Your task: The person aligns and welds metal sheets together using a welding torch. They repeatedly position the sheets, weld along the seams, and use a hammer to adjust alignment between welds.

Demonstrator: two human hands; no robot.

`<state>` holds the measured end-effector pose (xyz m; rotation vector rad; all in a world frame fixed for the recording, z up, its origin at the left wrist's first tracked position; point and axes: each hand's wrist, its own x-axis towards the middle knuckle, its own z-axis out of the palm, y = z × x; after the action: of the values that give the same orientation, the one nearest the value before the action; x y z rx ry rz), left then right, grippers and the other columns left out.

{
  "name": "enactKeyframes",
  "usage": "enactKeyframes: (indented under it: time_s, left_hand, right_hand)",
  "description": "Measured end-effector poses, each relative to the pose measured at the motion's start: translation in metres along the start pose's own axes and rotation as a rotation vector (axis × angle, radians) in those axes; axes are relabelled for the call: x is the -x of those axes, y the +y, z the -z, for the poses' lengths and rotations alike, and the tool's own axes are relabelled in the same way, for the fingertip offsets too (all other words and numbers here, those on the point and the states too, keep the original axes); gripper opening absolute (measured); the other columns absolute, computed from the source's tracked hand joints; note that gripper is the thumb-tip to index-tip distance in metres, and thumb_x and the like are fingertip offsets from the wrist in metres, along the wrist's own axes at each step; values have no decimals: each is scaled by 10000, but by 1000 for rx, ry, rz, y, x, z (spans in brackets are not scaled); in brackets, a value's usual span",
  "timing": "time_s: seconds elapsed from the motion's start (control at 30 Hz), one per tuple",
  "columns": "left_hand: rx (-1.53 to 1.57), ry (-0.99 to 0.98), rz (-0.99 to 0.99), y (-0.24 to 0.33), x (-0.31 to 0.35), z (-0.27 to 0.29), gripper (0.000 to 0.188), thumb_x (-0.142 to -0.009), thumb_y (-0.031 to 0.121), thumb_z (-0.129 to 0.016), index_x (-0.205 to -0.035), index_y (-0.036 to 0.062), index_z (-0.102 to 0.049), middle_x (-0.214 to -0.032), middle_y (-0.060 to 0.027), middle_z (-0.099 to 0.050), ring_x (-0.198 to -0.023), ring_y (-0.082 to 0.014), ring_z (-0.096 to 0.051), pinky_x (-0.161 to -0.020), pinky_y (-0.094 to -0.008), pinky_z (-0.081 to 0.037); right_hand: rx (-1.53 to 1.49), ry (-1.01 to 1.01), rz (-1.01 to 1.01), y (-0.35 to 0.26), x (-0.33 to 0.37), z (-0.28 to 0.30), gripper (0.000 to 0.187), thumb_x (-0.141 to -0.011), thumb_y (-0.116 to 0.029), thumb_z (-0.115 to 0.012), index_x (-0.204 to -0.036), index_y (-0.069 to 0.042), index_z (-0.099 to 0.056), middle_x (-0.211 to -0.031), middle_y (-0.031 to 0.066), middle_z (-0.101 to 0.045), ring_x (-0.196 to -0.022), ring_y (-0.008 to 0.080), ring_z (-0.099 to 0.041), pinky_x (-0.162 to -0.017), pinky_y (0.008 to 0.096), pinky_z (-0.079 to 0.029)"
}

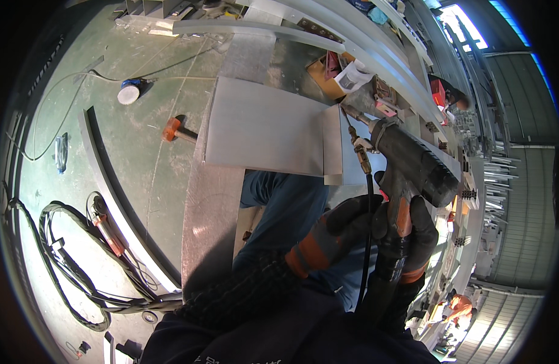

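Note:
I hold a black power drill (413, 164) with an orange-trimmed handle in front of me. My right hand (420, 239), in a dark glove with an orange cuff, is wrapped around the handle. My left hand (340, 230), gloved the same way, reaches across and grips the handle's near side by the black cable (368, 212) that hangs from the tool. The drill's nose (354, 116) points up and left, at the right edge of a flat grey metal sheet (261, 127). My blue trouser leg (285, 206) shows below the sheet.
An orange-headed hammer (173, 130) and a roll of tape (129, 92) lie on the green floor to the left. Black cables (67, 261) coil at lower left. A cardboard box (328, 73) sits behind the sheet. Other people (455, 97) work at right, along long metal profiles (261, 29).

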<state>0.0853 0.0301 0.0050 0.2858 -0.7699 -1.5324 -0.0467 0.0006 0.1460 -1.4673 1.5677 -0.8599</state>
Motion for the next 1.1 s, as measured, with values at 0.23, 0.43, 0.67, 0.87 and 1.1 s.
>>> enactKeyframes:
  time_s: [0.23, 0.43, 0.67, 0.87, 1.1]
  left_hand:
    - [49, 16, 22, 2, -1, 0, 422, -1092, 133, -530, -1496, 23, -484, -1427, -167, -613, -1304, -257, -614, -1112, -374, -481]
    - [-17, 46, 2, 9, -2, -4, 399, -1090, 138, -540, -1469, 15, -528, -1390, -156, -641, -1280, -241, -627, -1100, -368, -486]
    - [53, 54, -16, 2, 2, -2, 406, -1090, 135, -538, -1484, 39, -520, -1393, -149, -642, -1289, -247, -625, -1104, -365, -476]
    - [-4, 49, -59, -1, 3, -1, 399, -1088, 138, -546, -1474, 39, -523, -1392, -150, -639, -1290, -248, -623, -1100, -367, -479]
    - [165, 65, 84, 10, 2, -4, 369, -1074, 151, -590, -1420, 22, -579, -1298, -113, -687, -1194, -191, -660, -1033, -348, -523]
  right_hand:
    - [-72, 1, -8, -2, -1, -4, 518, -1076, -435, -451, -1123, 55, -611, -818, 165, -665, -706, 231, -638, -669, 330, -500]
    - [-263, -153, -6, 15, -3, 19, 330, -1037, -205, -592, -1299, -10, -634, -1100, 166, -710, -923, 244, -704, -836, 387, -566]
    - [-289, -144, 29, 17, -1, 12, 323, -1047, -169, -602, -1294, 33, -654, -1138, 160, -734, -963, 219, -728, -867, 368, -586]
    - [-331, -107, -24, 1, 3, 3, 344, -1054, -202, -599, -1281, 52, -649, -1116, 155, -734, -944, 200, -725, -854, 360, -586]
    - [-345, -102, 39, -27, 14, -24, 389, -1070, -312, -567, -1145, 58, -661, -920, 153, -721, -798, 218, -689, -744, 362, -545]
